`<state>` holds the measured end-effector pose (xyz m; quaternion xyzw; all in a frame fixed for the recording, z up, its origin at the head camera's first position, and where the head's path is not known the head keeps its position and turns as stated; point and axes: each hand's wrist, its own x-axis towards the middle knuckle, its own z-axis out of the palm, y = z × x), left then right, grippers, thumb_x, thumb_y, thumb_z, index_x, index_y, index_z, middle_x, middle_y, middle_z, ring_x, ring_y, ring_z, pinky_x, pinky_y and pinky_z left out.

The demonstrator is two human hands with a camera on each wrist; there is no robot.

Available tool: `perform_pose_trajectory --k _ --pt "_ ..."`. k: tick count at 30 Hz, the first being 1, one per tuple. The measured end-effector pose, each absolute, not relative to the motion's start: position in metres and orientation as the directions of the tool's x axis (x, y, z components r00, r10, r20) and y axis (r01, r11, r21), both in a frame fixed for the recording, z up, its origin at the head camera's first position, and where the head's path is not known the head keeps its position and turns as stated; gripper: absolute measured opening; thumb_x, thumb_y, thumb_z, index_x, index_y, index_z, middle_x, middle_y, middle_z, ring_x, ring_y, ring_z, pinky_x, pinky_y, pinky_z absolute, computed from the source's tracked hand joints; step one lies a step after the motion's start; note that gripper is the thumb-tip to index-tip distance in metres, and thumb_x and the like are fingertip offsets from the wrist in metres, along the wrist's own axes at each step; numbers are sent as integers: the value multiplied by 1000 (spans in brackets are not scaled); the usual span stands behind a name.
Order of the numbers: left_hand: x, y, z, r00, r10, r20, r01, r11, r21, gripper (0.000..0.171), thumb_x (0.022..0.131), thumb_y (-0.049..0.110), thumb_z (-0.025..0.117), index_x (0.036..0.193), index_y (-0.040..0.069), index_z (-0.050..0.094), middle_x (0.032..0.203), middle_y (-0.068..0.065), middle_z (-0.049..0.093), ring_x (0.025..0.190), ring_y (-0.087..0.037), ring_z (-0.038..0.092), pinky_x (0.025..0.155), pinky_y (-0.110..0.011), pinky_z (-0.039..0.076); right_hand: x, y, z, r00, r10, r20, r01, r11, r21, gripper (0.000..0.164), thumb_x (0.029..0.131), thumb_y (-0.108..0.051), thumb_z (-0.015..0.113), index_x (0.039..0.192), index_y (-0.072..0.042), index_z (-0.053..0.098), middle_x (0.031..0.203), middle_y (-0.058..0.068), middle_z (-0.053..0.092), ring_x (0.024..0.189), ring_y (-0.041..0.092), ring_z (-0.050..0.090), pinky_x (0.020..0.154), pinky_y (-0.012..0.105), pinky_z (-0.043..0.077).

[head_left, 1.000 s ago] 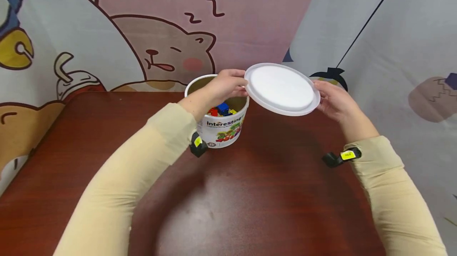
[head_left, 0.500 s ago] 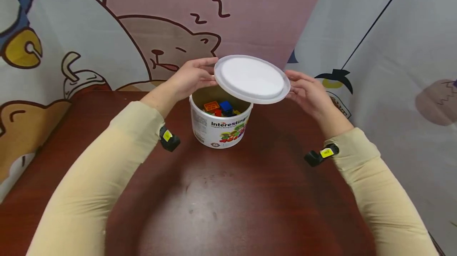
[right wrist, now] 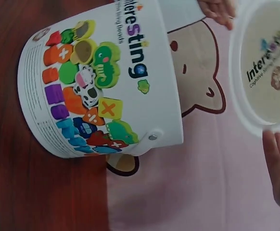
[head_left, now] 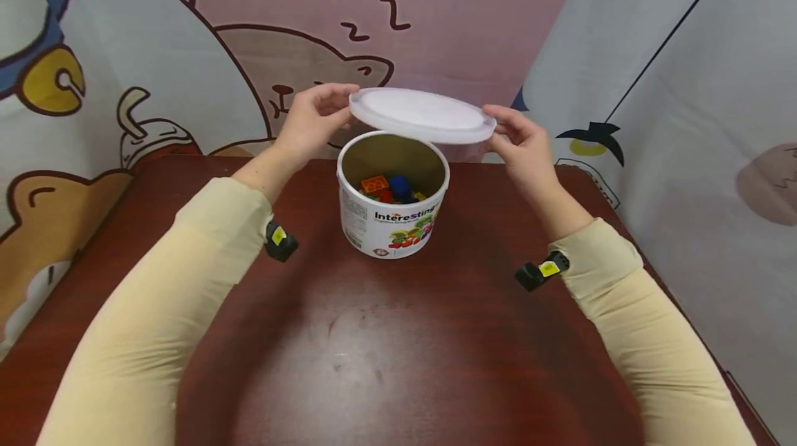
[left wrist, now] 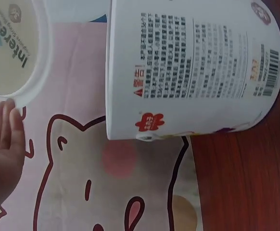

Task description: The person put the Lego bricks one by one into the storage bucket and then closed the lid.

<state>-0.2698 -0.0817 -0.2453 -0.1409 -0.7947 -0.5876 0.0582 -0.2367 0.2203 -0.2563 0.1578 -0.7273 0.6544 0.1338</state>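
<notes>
A round white lid (head_left: 423, 113) hangs in the air above a white bucket (head_left: 364, 221), apart from its rim and tilted slightly down to the right. My left hand (head_left: 309, 126) pinches the lid's left edge, and my right hand (head_left: 526, 153) pinches its right edge. Colourful plastic blocks (head_left: 400, 188) lie in the bottom of the bucket, among them orange and blue ones. Its printed front reads "Interesting". From the wrists, the lid's printed underside (right wrist: 265, 62) shows, with fingers at its rim.
The bucket stands upright on a dark red wooden table (head_left: 386, 335), near the back edge. Behind it hangs a cloth backdrop (head_left: 473, 17) with cartoon animals. Each sleeve cuff carries a small black wrist camera (head_left: 281, 242).
Both hands have moved the lid left, to over the bucket, and turned it flatter. More of the bucket's opening and blocks shows now. The bucket stays in place on the table.
</notes>
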Motion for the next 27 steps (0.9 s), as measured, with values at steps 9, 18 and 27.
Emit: perform_pose_trajectory --k 9,18,27 --pt "-267 -86 -245 -916 21 400 387 307 870 29 89 21 63 112 3 67 97 -6 65 82 -7 58 78 -17 48 -240 199 -250 -846 74 527 -481 317 -817 28 88 -10 64 109 8 64 78 -10 63 67 2 60 67 15 51" --pt "-268 -85 -252 -960 -57 273 242 317 917 35 91 25 60 124 13 62 91 -1 63 77 -5 57 70 -16 48 -245 192 -253 -945 47 323 -304 231 -924 44 88 -7 63 130 0 54 89 -5 60 57 1 61 56 17 53" --pt "-267 -84 -271 -992 11 122 114 438 892 37 97 24 48 129 7 56 124 -12 60 109 -19 59 89 -31 50 -248 195 -264 -995 -19 97 -98 296 -950 48 90 -14 61 134 1 49 112 14 60 52 4 60 58 20 53"
